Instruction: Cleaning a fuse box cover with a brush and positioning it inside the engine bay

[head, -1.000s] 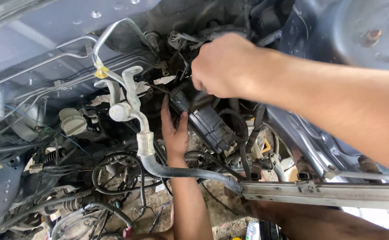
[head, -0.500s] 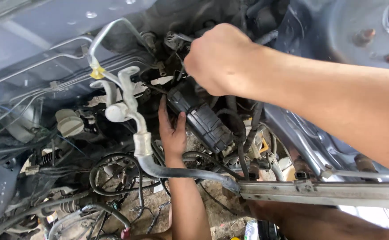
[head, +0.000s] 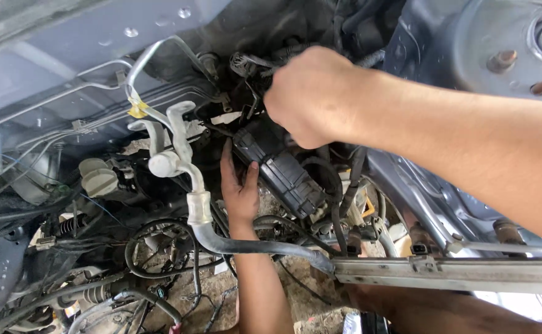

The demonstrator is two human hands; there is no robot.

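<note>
Head view: left hand open, bracing black module; right hand fisted, contents hidden. Module may slip, strain wiring.

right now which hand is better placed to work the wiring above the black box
Right. The right hand is closed at the wiring just above the black box. The left hand lies lower, flat against the box's side, bracing it.
</note>
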